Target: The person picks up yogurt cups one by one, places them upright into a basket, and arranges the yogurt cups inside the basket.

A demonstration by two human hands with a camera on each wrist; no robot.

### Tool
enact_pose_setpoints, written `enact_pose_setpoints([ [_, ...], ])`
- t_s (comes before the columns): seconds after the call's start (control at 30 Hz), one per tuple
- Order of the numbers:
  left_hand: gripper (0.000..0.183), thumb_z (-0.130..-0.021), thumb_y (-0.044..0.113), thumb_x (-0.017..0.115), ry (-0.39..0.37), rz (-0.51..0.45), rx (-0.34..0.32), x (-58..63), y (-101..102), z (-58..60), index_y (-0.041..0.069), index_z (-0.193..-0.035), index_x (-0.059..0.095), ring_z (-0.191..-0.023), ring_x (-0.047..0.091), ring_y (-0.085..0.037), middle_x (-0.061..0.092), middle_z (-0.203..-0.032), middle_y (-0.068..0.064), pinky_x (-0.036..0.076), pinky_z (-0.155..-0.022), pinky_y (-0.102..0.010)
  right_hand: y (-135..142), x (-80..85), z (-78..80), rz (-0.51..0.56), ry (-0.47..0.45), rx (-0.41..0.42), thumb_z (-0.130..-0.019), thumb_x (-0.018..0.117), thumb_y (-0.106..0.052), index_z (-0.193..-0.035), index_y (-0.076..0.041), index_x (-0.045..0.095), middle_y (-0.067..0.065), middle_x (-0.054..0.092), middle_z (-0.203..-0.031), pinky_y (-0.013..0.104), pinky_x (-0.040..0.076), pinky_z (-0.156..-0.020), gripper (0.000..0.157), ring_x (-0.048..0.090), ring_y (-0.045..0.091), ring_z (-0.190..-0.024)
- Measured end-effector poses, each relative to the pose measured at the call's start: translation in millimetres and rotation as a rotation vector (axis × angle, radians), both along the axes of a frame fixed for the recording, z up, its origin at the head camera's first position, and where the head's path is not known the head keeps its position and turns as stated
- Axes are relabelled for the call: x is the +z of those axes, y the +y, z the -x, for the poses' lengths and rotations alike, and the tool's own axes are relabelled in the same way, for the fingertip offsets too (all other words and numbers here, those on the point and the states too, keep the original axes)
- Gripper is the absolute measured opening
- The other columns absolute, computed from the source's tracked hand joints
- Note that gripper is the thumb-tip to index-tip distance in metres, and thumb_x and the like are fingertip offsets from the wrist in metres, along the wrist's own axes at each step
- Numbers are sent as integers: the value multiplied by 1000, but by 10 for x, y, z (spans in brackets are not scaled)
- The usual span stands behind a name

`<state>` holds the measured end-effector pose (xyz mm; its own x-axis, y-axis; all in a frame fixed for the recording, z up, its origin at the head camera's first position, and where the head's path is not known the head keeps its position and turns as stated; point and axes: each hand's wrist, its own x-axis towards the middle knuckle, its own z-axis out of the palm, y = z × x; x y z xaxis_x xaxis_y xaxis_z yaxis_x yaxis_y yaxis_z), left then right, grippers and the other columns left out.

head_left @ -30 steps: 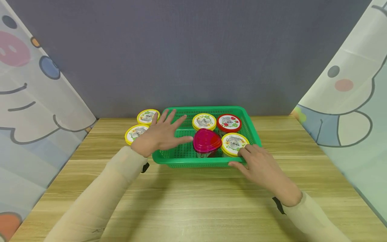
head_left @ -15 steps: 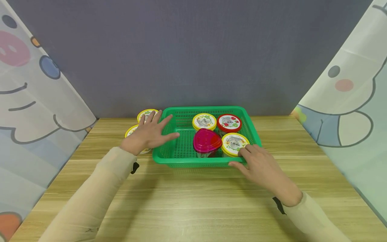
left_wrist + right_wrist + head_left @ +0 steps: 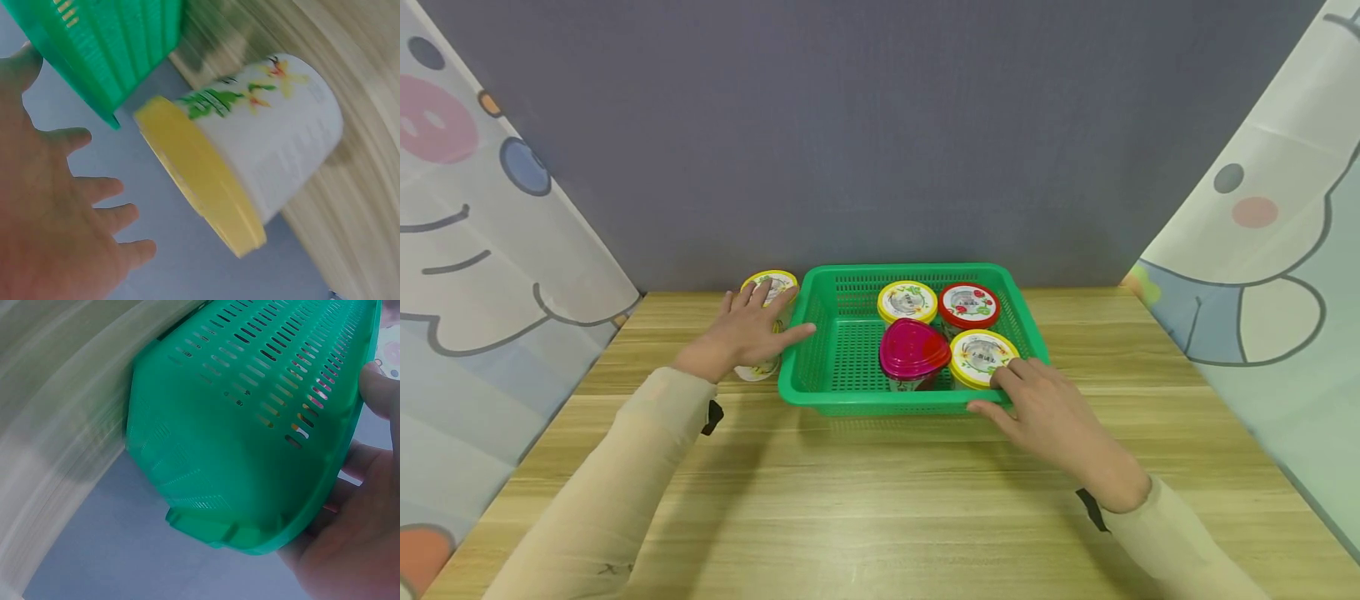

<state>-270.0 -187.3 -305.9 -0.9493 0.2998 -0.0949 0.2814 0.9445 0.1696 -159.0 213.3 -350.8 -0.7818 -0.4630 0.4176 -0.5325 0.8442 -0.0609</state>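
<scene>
My left hand [image 3: 737, 337] hovers with spread fingers just left of the green plastic basket [image 3: 910, 398], overlapping the nearer of two yellow-lidded tubs in the head view. Only the lower part of that white tub [image 3: 756, 371] shows there; the farther tub [image 3: 771, 282] is partly covered by the fingertips. In the left wrist view, a white tub [image 3: 275, 137] printed with flowers stands beyond the fingers, apart from them. My right hand [image 3: 1052, 417] grips the basket's front right corner, its thumb outside the rim and its fingers over it.
The basket holds two yellow-lidded tubs [image 3: 907, 302], a red-lidded tub [image 3: 968, 305] and a cup with a pink rounded-triangular lid [image 3: 913, 348], all toward its middle and right. A grey wall [image 3: 880, 150] rises behind the wooden table [image 3: 887, 508]; cartoon-printed sheets flank both sides.
My left hand has moved left, from over the basket's left side to over the nearer tub outside it. The right hand and the basket have stayed in place.
</scene>
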Motion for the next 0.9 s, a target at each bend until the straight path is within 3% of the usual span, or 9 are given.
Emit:
enact_pose_setpoints([
  [0.43,85,-102,67,34,-20,-21,29,4,-235,11,13,-164,14,-150,3,-53,4,-165,-31,2,-118,-68,-1,8,-7,-3,20,14,-82,84,-38,-88,-8,64,-3,53,-78,36,48,-68,36,53,19,-74],
  [0.7,84,-101,55,50,-30,-2,40,0,-339,20,8,-163,16,-146,11,-59,7,-162,-35,11,-115,-73,-3,19,-13,-6,27,18,-84,82,-40,-87,-10,64,-4,51,-77,35,46,-67,36,52,18,-73],
  [0.9,87,-98,56,54,-45,36,57,-45,-318,38,10,-163,19,-144,17,-61,14,-160,-36,20,-111,-76,-1,10,-6,-5,37,23,-83,83,-39,-87,-9,63,-4,51,-77,35,47,-67,36,52,18,-73],
])
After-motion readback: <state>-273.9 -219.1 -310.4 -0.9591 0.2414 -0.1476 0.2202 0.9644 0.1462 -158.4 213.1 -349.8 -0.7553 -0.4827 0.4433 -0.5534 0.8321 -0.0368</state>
